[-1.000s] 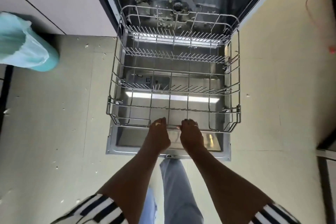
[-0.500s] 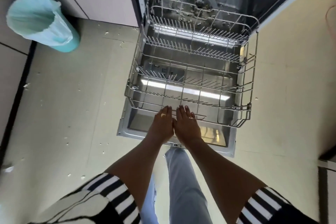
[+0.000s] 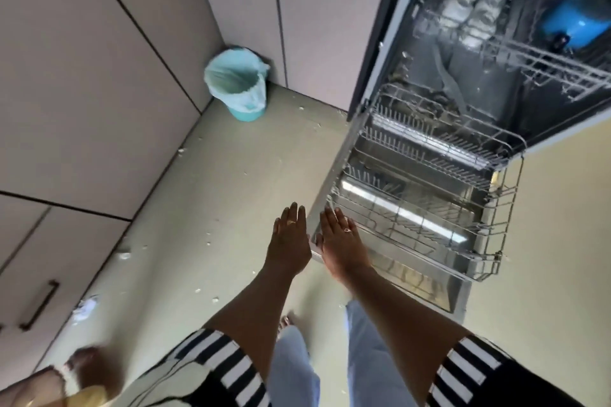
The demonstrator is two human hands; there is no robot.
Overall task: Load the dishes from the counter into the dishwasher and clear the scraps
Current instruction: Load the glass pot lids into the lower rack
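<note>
Two hands are flat with straight fingers and hold nothing, the left hand (image 3: 291, 241) over open floor (image 3: 231, 208) just beside the dishwasher door (image 3: 413, 277) edge, the right hand (image 3: 342, 241) at the near corner of the pulled-out lower rack (image 3: 429, 175), with scraps (image 3: 215, 300) scattered toward the bin (image 3: 238, 82)

Soft daylight is spread over the floor (image 3: 231, 208), white glare is seen on the dishwasher door (image 3: 426, 291), the dishwasher tub (image 3: 489, 82) is left dark, cupboard lines (image 3: 132, 17) are bent at the edges, the bottom left corner is blurred
</note>
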